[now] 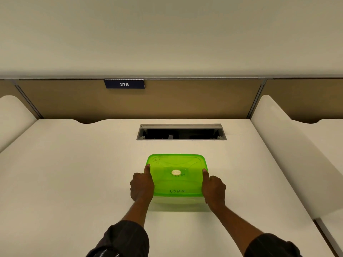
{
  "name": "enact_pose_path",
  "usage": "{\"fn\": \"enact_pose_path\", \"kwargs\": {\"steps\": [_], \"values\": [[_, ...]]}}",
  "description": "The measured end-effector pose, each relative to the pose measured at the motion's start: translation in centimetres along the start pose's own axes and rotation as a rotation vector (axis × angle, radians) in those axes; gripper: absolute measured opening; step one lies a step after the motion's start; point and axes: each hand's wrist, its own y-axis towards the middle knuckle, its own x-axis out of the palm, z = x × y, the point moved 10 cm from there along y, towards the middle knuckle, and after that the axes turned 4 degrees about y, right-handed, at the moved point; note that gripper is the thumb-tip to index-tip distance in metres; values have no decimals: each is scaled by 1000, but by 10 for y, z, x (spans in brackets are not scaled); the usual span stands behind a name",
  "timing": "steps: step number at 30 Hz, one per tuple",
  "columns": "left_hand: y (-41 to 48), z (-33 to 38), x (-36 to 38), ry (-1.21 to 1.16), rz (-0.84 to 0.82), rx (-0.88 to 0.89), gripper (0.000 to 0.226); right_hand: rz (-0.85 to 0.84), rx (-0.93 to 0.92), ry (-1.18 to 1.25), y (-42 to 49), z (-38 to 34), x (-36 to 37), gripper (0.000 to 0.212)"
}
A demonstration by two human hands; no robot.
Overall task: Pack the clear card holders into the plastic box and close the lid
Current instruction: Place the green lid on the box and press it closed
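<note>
A plastic box point(177, 200) with a translucent green lid point(177, 166) sits on the white desk, a little nearer than its middle. The lid lies flat on the box and carries a round white sticker and handwritten lettering. My left hand point(142, 184) grips the box's left side, thumb up on the lid's edge. My right hand point(213, 188) grips the right side the same way. No clear card holders show outside the box; through the green lid I cannot make out what is inside.
A rectangular cable opening point(181, 132) with a grey frame is cut into the desk point(74, 173) behind the box. A brown partition with a "216" sign point(124, 84) closes the back. White side dividers point(289, 145) stand at left and right.
</note>
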Motion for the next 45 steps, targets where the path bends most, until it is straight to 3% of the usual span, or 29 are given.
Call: {"fn": "enact_pose_path", "kwargs": {"steps": [6, 12, 18, 25, 29, 32, 36, 39, 41, 43, 45], "values": [[2, 1, 0, 31, -16, 25, 75, -28, 18, 23, 1, 3, 3, 61], [13, 10, -6, 79, -61, 49, 71, -178, 134, -62, 9, 8, 5, 73], [25, 49, -14, 44, -14, 146, 80, -103, 104, -66, 49, -25, -3, 76], [32, 61, 18, 124, -120, 232, 62, -172, 55, -181, 67, -35, 26, 65], [39, 53, 26, 37, -106, 179, 59, -147, -37, -228, 71, -35, 34, 59], [42, 52, 28, 24, -103, 163, 56, -135, 28, -152, 75, -27, 34, 65], [39, 59, 18, 82, -37, 150, 53, -114, 61, -235, 79, -28, 31, 64], [37, 85, 6, 149, 57, 281, 39, -71, -35, -282, 87, -53, 26, 50], [34, 110, 9, 240, 68, 441, 34, -67, -204, -351, 90, -83, 30, 42], [28, 131, 24, 400, 51, 600, 40, -104, -391, -464, 89, -110, 43, 40], [27, 136, 35, 486, 32, 647, 47, -164, -472, -513, 86, -121, 58, 43]]}}
